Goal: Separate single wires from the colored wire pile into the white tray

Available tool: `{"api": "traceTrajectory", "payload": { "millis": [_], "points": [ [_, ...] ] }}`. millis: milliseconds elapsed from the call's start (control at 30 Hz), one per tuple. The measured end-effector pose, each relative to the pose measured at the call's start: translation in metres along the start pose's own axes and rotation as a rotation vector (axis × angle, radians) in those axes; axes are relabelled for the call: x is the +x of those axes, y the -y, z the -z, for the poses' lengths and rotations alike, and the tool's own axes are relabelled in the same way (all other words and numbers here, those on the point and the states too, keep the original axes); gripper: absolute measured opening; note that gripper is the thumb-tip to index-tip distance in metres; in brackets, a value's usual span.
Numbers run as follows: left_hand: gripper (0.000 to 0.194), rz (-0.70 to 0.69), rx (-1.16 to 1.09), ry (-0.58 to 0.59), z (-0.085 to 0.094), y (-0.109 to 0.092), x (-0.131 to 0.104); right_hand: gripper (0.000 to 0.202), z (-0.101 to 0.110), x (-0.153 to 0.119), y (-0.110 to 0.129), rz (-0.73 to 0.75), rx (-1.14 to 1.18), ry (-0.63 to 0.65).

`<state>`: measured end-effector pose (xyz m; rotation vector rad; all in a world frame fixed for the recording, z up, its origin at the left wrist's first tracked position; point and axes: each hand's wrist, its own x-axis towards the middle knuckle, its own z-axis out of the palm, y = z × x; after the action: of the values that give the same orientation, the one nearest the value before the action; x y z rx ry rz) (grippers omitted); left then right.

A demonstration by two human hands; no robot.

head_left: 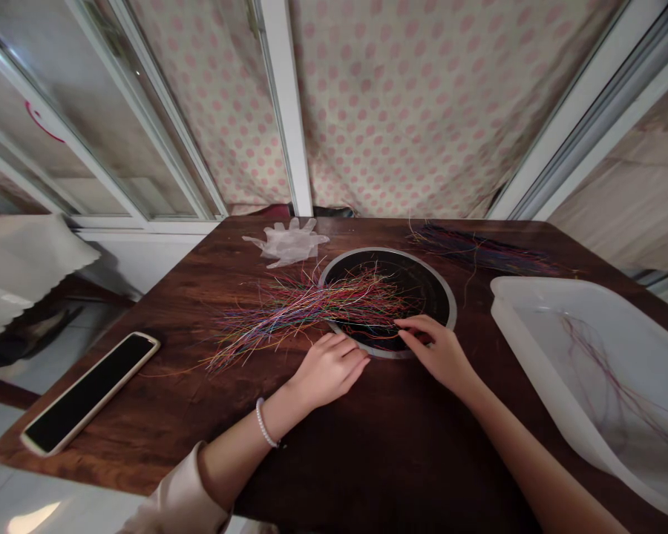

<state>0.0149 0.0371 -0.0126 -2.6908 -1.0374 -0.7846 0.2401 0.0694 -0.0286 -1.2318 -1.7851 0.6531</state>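
Note:
A loose bundle of thin, many-coloured wires (pixel 312 304) lies across the table and over a round black plate with a grey rim (pixel 452 300). At the plate's right side my right hand (pixel 437 352) is pinched, thumb and forefinger together on the end of a thin wire (pixel 370 334) in front of the bundle. My left hand (pixel 328 371), with a beaded bracelet at the wrist, rests by the plate's near left edge. Its fingers are curled closed, and whatever is between them is hidden.
A phone (pixel 92 393) lies at the left of the wooden table (pixel 200 430). Behind the bundle is a clear plastic glove (pixel 292 243). A second, darker wire bundle (pixel 484 252) lies at the back right. The white tray (pixel 539 363) on the right contains a few reddish wires (pixel 606 374).

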Motion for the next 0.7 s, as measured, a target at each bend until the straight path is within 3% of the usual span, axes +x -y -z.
{"api": "traceTrajectory", "payload": {
  "millis": [233,700],
  "points": [
    [0.025,-0.003,-0.002,-0.004,0.0011,-0.0005,0.0005,0.027,-0.0074,-0.0046,0.0003,0.279,-0.223,0.063],
    [0.026,0.0,0.004,-0.002,0.0011,-0.0005,0.0014,0.027,-0.0077,-0.0061,-0.001,0.276,-0.272,0.098]
  ]
}}
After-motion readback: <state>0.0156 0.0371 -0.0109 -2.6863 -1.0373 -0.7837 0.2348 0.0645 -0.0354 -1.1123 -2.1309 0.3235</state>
